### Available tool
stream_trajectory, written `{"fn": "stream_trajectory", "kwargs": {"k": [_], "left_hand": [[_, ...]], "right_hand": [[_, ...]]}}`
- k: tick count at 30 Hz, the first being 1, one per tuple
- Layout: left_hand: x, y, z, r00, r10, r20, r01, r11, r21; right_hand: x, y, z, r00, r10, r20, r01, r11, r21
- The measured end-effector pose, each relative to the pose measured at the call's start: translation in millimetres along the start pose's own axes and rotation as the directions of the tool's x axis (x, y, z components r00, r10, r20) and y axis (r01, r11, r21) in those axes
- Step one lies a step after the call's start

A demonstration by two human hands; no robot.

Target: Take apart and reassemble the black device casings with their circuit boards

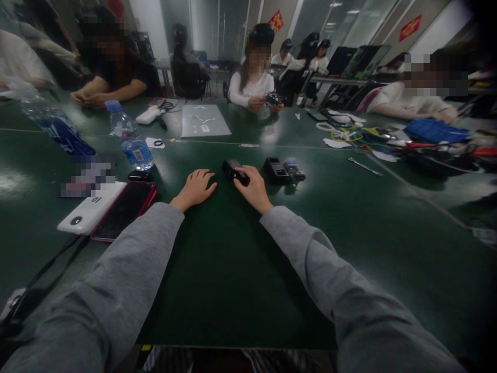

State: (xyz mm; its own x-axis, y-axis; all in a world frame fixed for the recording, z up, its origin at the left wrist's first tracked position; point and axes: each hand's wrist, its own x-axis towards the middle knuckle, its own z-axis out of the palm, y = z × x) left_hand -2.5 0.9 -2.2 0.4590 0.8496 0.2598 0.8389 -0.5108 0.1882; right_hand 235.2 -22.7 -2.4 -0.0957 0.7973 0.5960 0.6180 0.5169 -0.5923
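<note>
The right hand (253,186) was curled around a small black thing (229,167), which was gripped by thumb and fingers at two o'clock from the left hand (196,187). The left hand was held open, palm down, fingers a bit spread, on the green table (233,269) (or just over it; that could not be told). Both gray sleeves (140,254) were stretched forward, from seven and five o'clock.

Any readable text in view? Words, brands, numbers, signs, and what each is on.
"10" (maybe "IO"): white device beside the phone.
Bottle label: too blurred.
Red wall sign: too blurred.
Black device in right hand: none legible.
</note>
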Motion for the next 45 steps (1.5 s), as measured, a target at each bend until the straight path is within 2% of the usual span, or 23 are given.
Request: {"fn": "stream_trajectory", "kwargs": {"k": [4,8,13,16,19,22,25,29,36,45], "left_hand": [[1,-3,1.7,1.000,0.000,0.011,0.000,1.000,-0.004],[2,-4,1.8,1.000,-0.002,0.014,0.002,1.000,-0.008],[1,-2,-0.7,0.999,-0.002,0.040,0.003,1.000,-0.016],[1,-2,-0.3,0.999,-0.006,0.034,0.006,1.000,-0.003],[2,-2,0.9,1.000,-0.010,0.021,0.009,1.000,0.008],[2,-2,1.2,1.000,-0.010,0.017,0.010,1.000,0.008],[1,-2,1.1,1.000,-0.009,0.016,0.009,1.000,0.012],[1,-2,1.6,1.000,-0.002,0.016,0.002,1.000,0.011],[1,-3,1.5,1.000,-0.001,0.022,0.001,1.000,0.008],[1,-2,0.6,0.999,-0.009,0.033,0.009,1.000,-0.003]], "right_hand": [[3,9,2,0.988,0.133,-0.084,-0.124,0.987,0.098],[5,18,4,0.944,0.298,-0.144,-0.269,0.944,0.191],[6,22,5,0.902,0.408,-0.141,-0.400,0.913,0.081],[5,22,6,0.905,0.384,-0.183,-0.388,0.921,0.012],[3,20,7,0.939,0.280,-0.199,-0.295,0.954,-0.050],[-1,15,7,0.975,0.163,-0.150,-0.181,0.976,-0.119],[-3,9,7,0.988,0.120,-0.094,-0.133,0.979,-0.153],[-3,4,3,0.988,0.138,-0.070,-0.149,0.973,-0.177],[-3,-2,-5,0.945,0.277,-0.175,-0.314,0.917,-0.246],[-2,-3,-5,0.941,0.287,-0.180,-0.332,0.889,-0.316]]}}
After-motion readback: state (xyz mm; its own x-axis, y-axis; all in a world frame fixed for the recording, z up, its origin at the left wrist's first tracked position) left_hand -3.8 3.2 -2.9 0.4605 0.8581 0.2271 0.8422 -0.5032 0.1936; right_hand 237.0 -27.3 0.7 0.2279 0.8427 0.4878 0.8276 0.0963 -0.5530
